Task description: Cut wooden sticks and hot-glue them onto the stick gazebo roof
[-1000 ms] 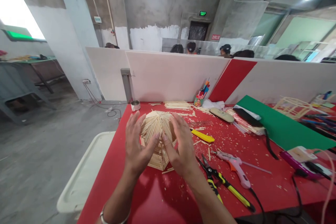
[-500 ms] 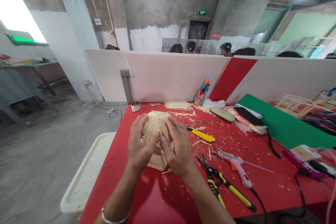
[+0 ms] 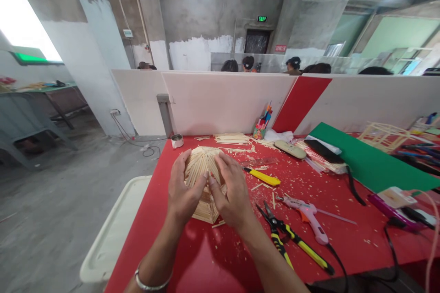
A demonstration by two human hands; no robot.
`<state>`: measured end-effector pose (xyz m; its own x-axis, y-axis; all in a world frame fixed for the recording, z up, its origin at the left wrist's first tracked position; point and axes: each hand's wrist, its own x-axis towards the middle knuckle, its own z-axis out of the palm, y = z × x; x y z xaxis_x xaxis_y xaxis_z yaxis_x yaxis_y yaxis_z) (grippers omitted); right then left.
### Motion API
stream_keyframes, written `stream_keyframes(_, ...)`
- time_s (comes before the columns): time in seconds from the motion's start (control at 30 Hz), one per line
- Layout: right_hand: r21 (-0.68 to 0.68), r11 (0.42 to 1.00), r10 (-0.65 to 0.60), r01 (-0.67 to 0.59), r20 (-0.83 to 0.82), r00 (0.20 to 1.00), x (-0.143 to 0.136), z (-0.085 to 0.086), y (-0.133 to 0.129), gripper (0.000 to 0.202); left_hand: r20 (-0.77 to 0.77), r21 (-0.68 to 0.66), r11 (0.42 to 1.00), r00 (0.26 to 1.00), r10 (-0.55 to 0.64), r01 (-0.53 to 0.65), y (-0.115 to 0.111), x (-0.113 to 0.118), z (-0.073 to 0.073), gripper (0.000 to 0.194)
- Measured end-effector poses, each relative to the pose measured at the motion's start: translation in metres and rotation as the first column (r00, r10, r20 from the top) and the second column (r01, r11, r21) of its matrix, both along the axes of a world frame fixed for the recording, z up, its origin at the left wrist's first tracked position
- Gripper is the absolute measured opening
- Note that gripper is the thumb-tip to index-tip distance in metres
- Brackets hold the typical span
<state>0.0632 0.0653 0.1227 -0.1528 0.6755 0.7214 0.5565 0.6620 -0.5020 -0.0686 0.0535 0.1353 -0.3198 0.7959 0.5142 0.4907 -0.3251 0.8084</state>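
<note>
A small model pavilion (image 3: 202, 165) built of thin wooden sticks stands on the red table, its pointed roof uppermost. My left hand (image 3: 185, 194) presses on the left side of the roof, fingers curved around it. On the right side, my right hand (image 3: 232, 192) cups the roof in the same way. Both thumbs lie close together on the near face. My palms and fingers hide parts of the roof and walls. The stick base shows below the hands, with a loose stick beside it.
Right of my hands lie a yellow utility knife (image 3: 264, 177), black-and-yellow pruning shears (image 3: 292, 236) and a pink glue gun (image 3: 309, 217) with its cord. Loose sticks (image 3: 232, 138), a round tin (image 3: 177, 141) and a pen holder (image 3: 260, 130) are at the back. A white partition (image 3: 227, 100) rises behind.
The view has shifted slightly. Both hands keep their places on the model's roof, with no clear movement of the model.
</note>
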Motion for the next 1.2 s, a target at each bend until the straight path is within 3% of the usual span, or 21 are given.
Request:
stream_keyframes(0.27,-0.042,0.999,0.013,-0.013,-0.017,1.0,0.001,-0.001,0.003,0.046,-0.018,0.02,1.0,1.0,0.004,-0.004,0.002,-0.002,-0.003,0.056)
stream_keyframes(0.5,-0.036,0.998,-0.049,0.048,-0.021,0.999,0.005,-0.003,0.003,0.052,0.094,0.044,0.998,0.994,-0.054,0.05,-0.003,-0.006,0.0,0.05)
stream_keyframes(0.63,-0.041,0.991,-0.128,0.124,-0.132,0.983,0.011,-0.009,-0.001,0.05,0.096,0.033,0.999,0.995,-0.003,-0.001,-0.007,-0.005,0.0,0.048)
stream_keyframes(0.77,-0.052,0.991,-0.132,0.122,-0.274,0.953,0.025,-0.016,-0.01,0.044,0.057,0.086,0.996,0.998,0.028,-0.033,-0.011,-0.011,-0.003,0.044)
stream_keyframes(0.9,-0.112,0.986,-0.151,0.12,-0.333,0.931,0.044,-0.029,-0.023,0.037,0.004,0.171,0.951,0.966,0.26,-0.257,-0.031,-0.012,-0.002,0.032)
stream_keyframes(1.0,-0.236,0.967,-0.141,0.092,-0.201,0.969,0.057,-0.04,-0.036,0.032,0.056,0.199,0.893,0.915,0.4,-0.403,-0.055,0.002,-0.006,0.02)
stream_keyframes(1.07,-0.305,0.95,-0.096,0.072,-0.064,0.993,0.063,-0.046,-0.046,0.028,0.028,0.125,0.939,0.947,0.32,-0.321,-0.068,0.019,-0.013,0.018)
stream_keyframes(1.13,-0.357,0.932,-0.053,0.065,0.044,0.998,0.07,-0.051,-0.055,0.025,0.009,0.033,0.987,0.988,0.157,-0.157,-0.075,0.036,-0.022,0.034)
stream_keyframes(1.2,-0.401,0.913,-0.023,0.075,0.133,0.991,0.077,-0.053,-0.062,0.023,-0.057,-0.044,0.999,0.998,0.017,-0.02,-0.077,0.052,-0.033,0.04)
